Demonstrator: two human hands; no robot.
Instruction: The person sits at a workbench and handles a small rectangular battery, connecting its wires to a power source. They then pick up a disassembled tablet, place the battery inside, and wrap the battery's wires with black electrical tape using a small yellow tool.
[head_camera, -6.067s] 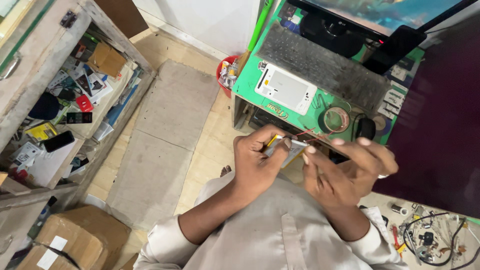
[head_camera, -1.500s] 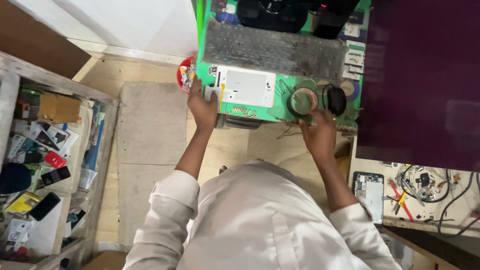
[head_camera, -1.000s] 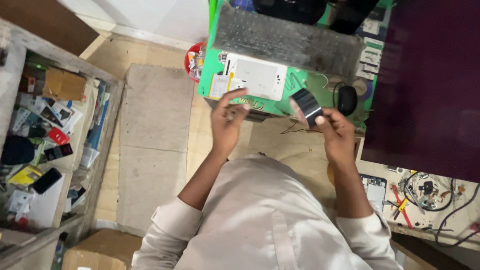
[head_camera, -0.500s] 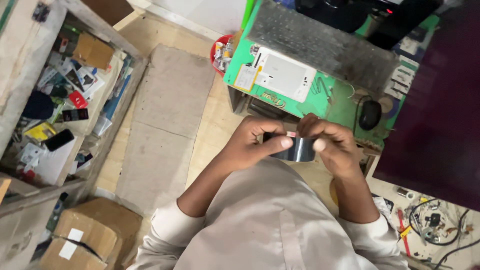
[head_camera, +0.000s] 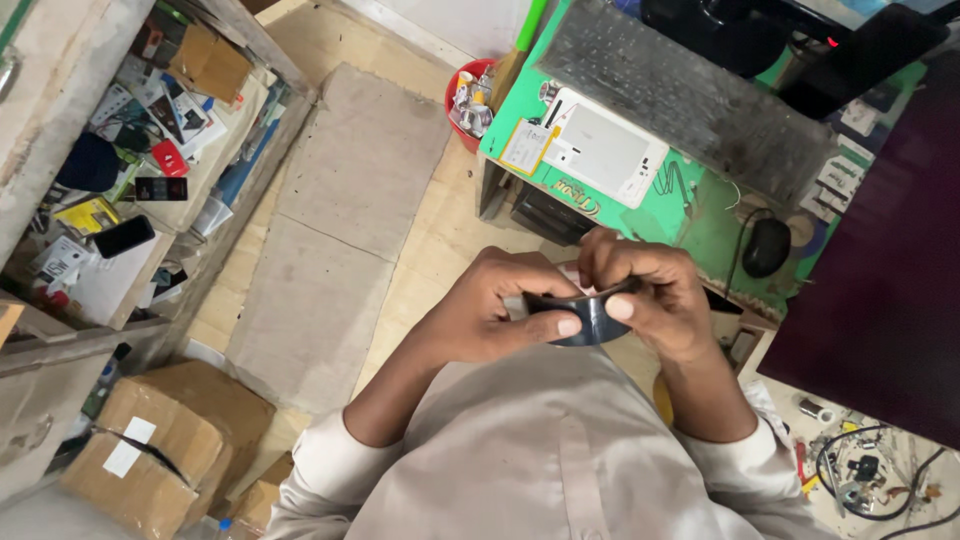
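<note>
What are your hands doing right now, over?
Left hand and right hand both pinching a black tape roll above the lap. Green desk just ahead. Nothing in the way.

I saw my left hand (head_camera: 490, 315) and right hand (head_camera: 650, 295) meeting just above my chest, both closed on a roll of tape (head_camera: 585, 318) held between them. Beyond the hands stood the surface (head_camera: 700, 215). On it a tablet (head_camera: 605, 147) lay at the near left, a keyboard (head_camera: 690, 85) behind it, and a mouse (head_camera: 767, 246) to the right, near the front edge. A bucket (head_camera: 470, 100) stood on the floor just left of the surface. Further left a mat (head_camera: 340, 215) lay on the floor, and beyond it a shelf (head_camera: 120, 180) held phones and boxes. A cardboard box (head_camera: 165, 445) sat on the floor at my left, near the shelf.
</note>
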